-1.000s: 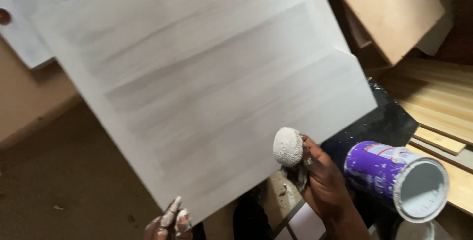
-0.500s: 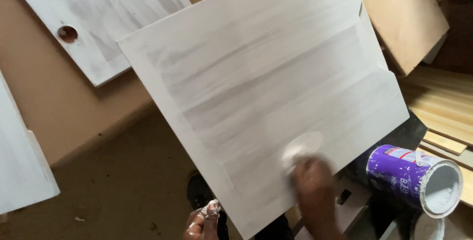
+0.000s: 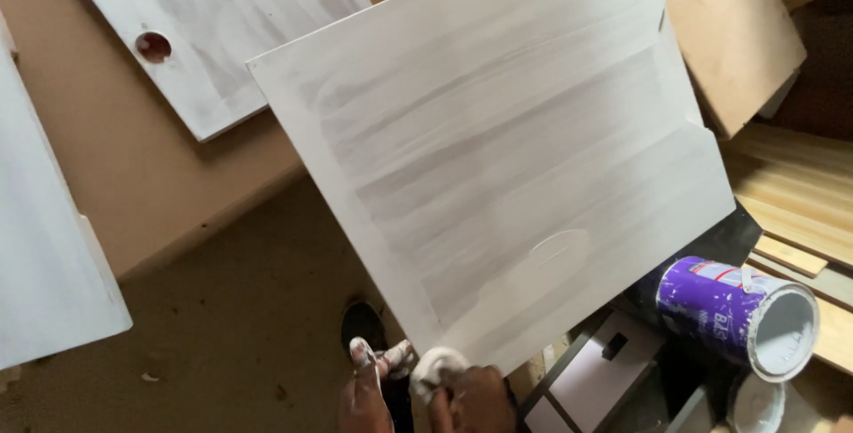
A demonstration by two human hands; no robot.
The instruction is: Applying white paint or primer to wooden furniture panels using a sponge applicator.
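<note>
A large white-coated board (image 3: 506, 158) tilts across the middle of the head view, streaked grey, with a fresh wet stroke near its lower edge. Just below that edge, my right hand (image 3: 471, 397) grips a white paint-soaked pad (image 3: 434, 367). My left hand (image 3: 366, 389), fingers smeared with white paint, sits beside it at the board's lower corner; whether it holds the board's edge is unclear.
A purple paint can (image 3: 742, 313) lies open on its side at the right, with a lid (image 3: 755, 402) below it. Other white boards lie at upper left (image 3: 213, 24) and far left (image 3: 44, 246). Bare wood planks (image 3: 800, 193) stack at right.
My right hand drew the pad down across the board's lower part and off its bottom edge, leaving a wet stroke. The view shifted, so the board now sits further right.
</note>
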